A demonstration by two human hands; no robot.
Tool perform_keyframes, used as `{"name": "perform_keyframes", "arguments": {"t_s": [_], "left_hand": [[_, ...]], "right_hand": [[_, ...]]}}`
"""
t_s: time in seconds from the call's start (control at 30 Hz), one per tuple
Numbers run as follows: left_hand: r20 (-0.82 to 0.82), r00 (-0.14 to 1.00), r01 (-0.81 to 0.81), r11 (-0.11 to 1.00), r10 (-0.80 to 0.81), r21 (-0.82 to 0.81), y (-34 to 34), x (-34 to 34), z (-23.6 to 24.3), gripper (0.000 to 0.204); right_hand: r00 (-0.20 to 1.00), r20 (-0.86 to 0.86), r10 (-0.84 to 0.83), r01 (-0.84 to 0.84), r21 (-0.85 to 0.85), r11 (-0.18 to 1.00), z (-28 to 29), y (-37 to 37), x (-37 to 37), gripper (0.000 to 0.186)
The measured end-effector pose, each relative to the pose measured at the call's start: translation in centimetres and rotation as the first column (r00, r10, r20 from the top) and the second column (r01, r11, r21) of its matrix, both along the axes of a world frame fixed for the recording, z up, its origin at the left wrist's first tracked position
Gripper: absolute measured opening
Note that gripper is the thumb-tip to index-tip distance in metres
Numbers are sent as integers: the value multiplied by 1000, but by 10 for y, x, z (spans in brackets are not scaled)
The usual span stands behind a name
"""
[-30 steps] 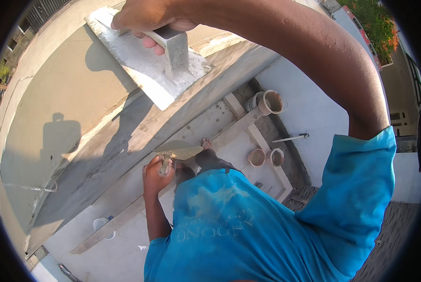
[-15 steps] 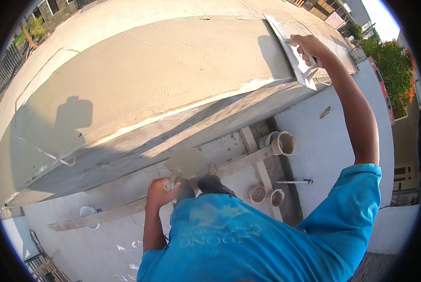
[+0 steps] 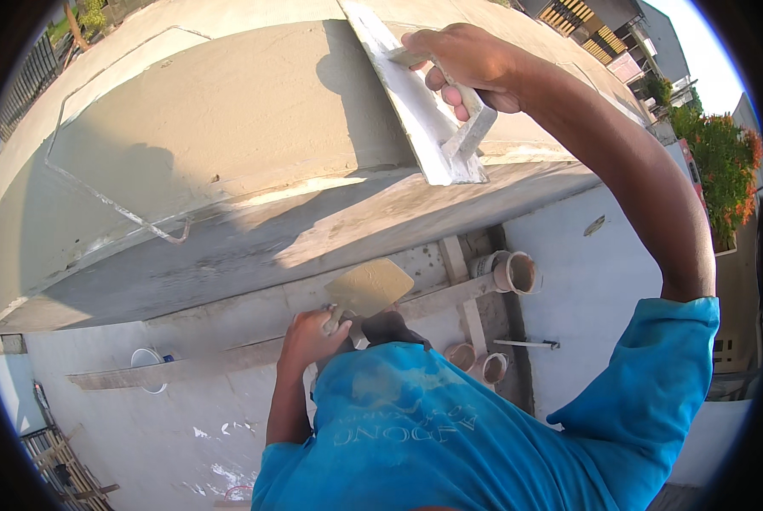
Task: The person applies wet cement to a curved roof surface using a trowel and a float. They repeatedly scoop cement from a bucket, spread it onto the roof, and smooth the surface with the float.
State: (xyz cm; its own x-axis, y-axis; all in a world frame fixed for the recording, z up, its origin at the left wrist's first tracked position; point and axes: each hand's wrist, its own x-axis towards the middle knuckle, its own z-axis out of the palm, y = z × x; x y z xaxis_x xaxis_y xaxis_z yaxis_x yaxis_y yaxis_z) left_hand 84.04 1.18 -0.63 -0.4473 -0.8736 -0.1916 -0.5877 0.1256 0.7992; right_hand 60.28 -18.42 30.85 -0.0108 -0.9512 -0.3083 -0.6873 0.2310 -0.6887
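Blue shirt (image 3: 467, 451) nearest, partly covering two small pots (image 3: 493, 368). Beyond: wooden plank (image 3: 220, 361), large stained bucket (image 3: 518, 272) near its right end; farthest, orange-flowered shrub (image 3: 722, 153). Left hand (image 3: 307, 338), just beyond the shirt, wrapped around the handle of a trowel (image 3: 371, 287), blade reaching out ahead of the fingers. Right hand (image 3: 467, 64), farther out, curled around the handle of a plastering float (image 3: 420, 128); plate under the fingers, over the plastered ledge (image 3: 254, 119), its end projecting past the near edge; contact unclear. Trowel blade: broad, tan-grey. Float: long, flat, whitish plate; grey, bracket-shaped handle.
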Motion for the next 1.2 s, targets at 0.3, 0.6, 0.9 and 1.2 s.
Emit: {"name": "perform_keyframes", "arguments": {"t_s": [0.3,0.6,0.9,1.2], "left_hand": [[18,1000,-18,993,16,112,2,13,10,37],[13,997,74,992,-76,103,-8,-8,39,41],[-633,749,464,837,-197,289,-27,-98,86,28],[-785,614,739,286,87,610,-24,-257,146,27]], "right_hand": [[890,311,334,-376,84,923,-27,-42,119,25],[392,917,82,-37,-73,997,11,28,36,34],[424,858,290,739,-513,436,-106,207,-242,48],[781,595,190,610,-792,-26,-222,278,-313,55]]}}
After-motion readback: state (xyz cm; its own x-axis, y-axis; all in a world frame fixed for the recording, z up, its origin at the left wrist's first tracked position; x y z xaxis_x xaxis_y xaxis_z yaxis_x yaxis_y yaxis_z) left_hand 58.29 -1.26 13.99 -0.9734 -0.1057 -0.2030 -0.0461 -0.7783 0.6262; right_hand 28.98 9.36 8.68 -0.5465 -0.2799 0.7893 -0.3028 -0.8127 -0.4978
